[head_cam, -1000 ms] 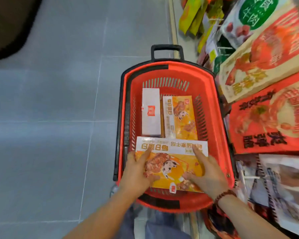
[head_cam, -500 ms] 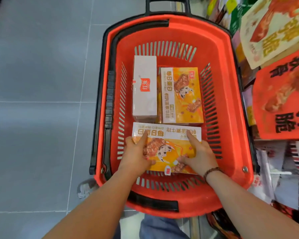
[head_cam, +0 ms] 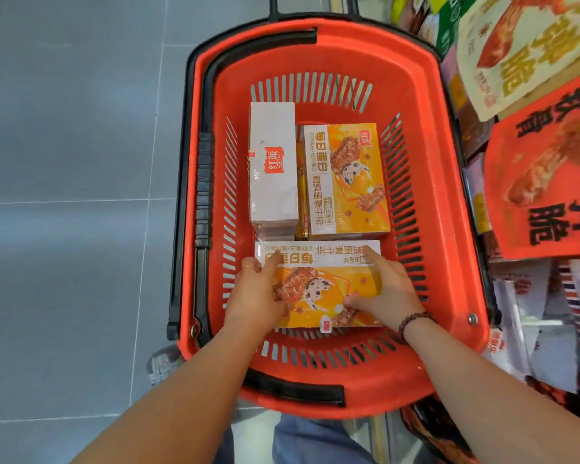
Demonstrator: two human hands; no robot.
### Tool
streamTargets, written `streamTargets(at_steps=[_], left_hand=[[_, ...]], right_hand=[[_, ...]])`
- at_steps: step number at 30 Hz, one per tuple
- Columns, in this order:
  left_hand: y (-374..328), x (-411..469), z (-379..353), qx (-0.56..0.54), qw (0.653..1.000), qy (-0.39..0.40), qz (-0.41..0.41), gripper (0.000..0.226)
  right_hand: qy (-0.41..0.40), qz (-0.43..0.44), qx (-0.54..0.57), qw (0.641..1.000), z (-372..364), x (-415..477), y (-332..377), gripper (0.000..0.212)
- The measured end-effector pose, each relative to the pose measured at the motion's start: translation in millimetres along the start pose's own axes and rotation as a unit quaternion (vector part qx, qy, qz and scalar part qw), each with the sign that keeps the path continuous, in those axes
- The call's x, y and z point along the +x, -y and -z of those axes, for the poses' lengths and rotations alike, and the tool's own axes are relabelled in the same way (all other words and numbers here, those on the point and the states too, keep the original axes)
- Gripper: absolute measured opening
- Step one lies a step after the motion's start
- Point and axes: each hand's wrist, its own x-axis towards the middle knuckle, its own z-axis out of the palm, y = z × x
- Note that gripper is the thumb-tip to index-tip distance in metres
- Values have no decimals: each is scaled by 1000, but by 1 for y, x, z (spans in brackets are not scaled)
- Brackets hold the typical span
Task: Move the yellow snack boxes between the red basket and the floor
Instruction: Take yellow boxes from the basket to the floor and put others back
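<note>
Both my hands are on one yellow box (head_cam: pixel 329 283) at the near end of the red basket (head_cam: pixel 449 236). My left hand (head_cam: pixel 255 293) grips its left end and my right hand (head_cam: pixel 385 289) its right end, thumbs laid over the printed top. It sits low inside the basket, but I cannot tell whether it rests on the bottom.

I count two boxes with the yellow face up: this one and a second box (head_cam: pixel 349 179) lying flat toward the far end of the basket. A white box (head_cam: pixel 273 162) lies along the basket's left wall. Between those two is a thin yellow strip (head_cam: pixel 302 195), perhaps another box on edge.

The floor (head_cam: pixel 74 229) left of the basket holds no boxes, so I judge everything is in the basket, and any move to the floor is still to do.
</note>
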Motion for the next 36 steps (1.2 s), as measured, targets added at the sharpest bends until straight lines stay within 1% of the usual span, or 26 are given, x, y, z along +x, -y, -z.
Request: streamTargets(at_steps=[2,4,7,10,12,15,19,22,26,29,32,34,36], left_hand=[[-12,-2,20,-14,998,-30,-44,82],[-28,-5,44,-35,994,-40,-100,79],[-56,-18,84,-49,979,-62,-188,76],[-87,-37,132,-53,963,-42,-260,75],[-105,-51,162,-59,952,-18,-301,75],[-136,-69,212,-53,928,-13,-368,70],[-169,-88,276,-42,883,-26,-467,60],[-189,-99,317,-62,856,-31,-513,61],[-210,-111,359,-71,822,3,-565,61],[-223,-117,378,-73,796,55,-599,63],[-235,-131,384,-66,746,109,-653,61],[-244,-152,381,-80,725,152,-667,59],[-255,-178,369,-93,695,191,-686,58]], right_hand=[[-27,7,40,999,16,-11,11,97],[-57,28,73,995,34,-25,27,91],[-94,64,82,990,65,-48,56,79],[-137,99,99,981,100,-79,88,65],[-155,96,120,976,119,-105,106,56],[-204,101,150,962,145,-142,133,50],[-271,88,175,943,172,-193,172,46],[-337,72,210,915,188,-226,207,43],[-438,36,217,872,193,-263,247,42],[-507,-1,245,826,187,-293,270,40],[-558,-35,269,784,170,-332,285,40],[-593,-64,274,754,156,-364,294,39],[-626,-90,271,725,139,-398,300,38]])
